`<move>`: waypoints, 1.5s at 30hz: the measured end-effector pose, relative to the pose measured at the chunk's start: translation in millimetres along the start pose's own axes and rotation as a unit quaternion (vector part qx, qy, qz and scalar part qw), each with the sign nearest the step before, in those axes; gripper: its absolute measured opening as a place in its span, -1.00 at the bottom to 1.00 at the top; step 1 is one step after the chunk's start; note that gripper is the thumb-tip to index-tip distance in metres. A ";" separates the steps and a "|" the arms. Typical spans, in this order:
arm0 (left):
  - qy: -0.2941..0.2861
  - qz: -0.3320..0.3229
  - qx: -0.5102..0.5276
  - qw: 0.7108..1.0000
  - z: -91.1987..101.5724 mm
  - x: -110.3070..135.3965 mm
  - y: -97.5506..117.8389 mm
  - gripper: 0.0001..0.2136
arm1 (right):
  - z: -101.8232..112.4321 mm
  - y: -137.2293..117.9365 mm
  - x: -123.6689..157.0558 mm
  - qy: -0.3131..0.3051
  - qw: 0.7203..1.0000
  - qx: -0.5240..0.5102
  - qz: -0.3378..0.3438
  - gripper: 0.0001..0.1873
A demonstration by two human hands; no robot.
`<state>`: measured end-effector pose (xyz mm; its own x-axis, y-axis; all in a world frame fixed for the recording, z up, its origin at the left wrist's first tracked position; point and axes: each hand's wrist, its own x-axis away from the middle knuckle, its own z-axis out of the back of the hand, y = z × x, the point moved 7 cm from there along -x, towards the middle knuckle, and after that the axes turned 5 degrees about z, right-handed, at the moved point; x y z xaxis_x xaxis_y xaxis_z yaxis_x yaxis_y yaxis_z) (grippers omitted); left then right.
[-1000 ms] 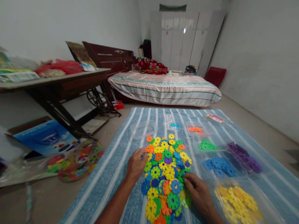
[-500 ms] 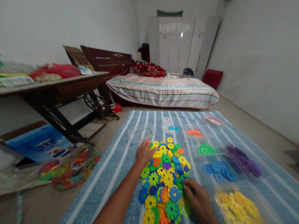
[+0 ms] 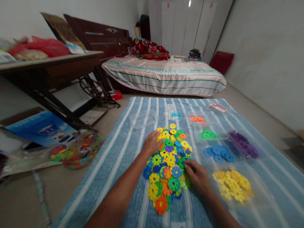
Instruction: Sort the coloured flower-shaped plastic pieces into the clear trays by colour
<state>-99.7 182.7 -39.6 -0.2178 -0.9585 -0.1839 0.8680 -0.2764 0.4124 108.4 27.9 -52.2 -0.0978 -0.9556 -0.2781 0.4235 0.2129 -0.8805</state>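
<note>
A heap of flat plastic flower-shaped discs (image 3: 169,161) in many colours lies on a blue striped mat (image 3: 118,164). My left hand (image 3: 153,143) rests palm down on the heap's upper left part. Its fingers curl over yellow and orange discs, and what they grip is hidden. My right hand (image 3: 198,175) sits at the heap's right edge, fingers bent and pressed onto green discs there. To the right stand clear tubs of sorted discs: orange (image 3: 196,119), green (image 3: 207,134), blue (image 3: 218,153), purple (image 3: 243,144) and yellow (image 3: 234,185).
An empty clear tub (image 3: 143,118) and a small tub of light blue discs (image 3: 177,115) stand beyond the heap. A bag of mixed discs (image 3: 78,151) lies on the floor to the left, near a dark wooden table (image 3: 54,68). A bed (image 3: 166,76) stands behind the mat.
My left hand has moved from the heap's left edge up and onto its upper left part. My right hand stays at the right edge. The view has tilted down.
</note>
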 end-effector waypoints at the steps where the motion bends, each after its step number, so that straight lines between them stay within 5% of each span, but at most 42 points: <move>1: -0.001 -0.005 0.009 1.000 -0.5 2.7 3.9 -0.63 | 2.1 -0.5 -0.3 0.004 1.000 0.000 -0.001 -0.75; 11: 0.020 -0.028 0.066 0.997 13.3 38.3 39.2 -0.63 | 14.9 0.9 0.5 0.009 1.000 0.013 -0.003 -0.76; 23: 0.082 0.104 0.004 0.991 28.8 87.1 -9.3 -0.58 | 17.3 3.2 0.0 0.021 1.000 0.007 0.000 -0.76; 45: 0.155 0.097 0.103 0.978 11.1 107.7 33.5 -0.63 | 14.4 4.6 -0.1 0.011 1.000 0.014 -0.002 -0.74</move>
<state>-99.0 69.5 -35.7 0.1158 -0.9356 -0.3336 0.7648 -0.1304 0.6310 123.3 26.1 -50.8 -0.1189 -0.9520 -0.2822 0.4477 0.2023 -0.8710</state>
